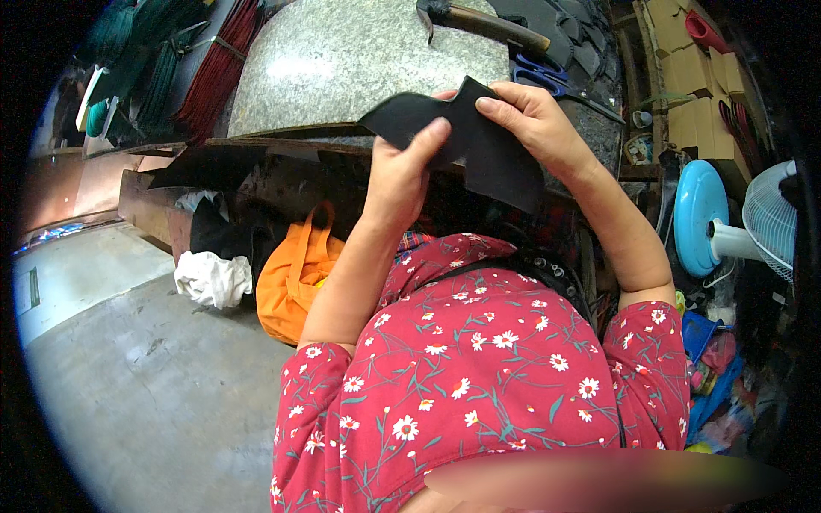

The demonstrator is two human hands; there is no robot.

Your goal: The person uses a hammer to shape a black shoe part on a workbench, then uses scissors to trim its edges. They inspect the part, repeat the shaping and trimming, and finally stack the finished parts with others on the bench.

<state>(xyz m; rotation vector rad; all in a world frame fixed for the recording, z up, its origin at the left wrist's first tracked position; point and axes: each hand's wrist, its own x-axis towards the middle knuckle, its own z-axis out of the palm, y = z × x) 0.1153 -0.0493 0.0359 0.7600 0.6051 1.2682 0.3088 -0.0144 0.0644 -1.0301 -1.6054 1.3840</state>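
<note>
Two tight pinches on black sheet, by left hand and right hand; looks light, bendy; best held near edges.

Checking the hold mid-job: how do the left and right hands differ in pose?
The left hand sits lower in the picture, at the left part of the black material; the right hand sits higher, at the right part's upper edge. The left hand's thumb points up and rightward, while the right hand's points leftward. Both are bare and grip the material with the thumb on the visible face.
</note>
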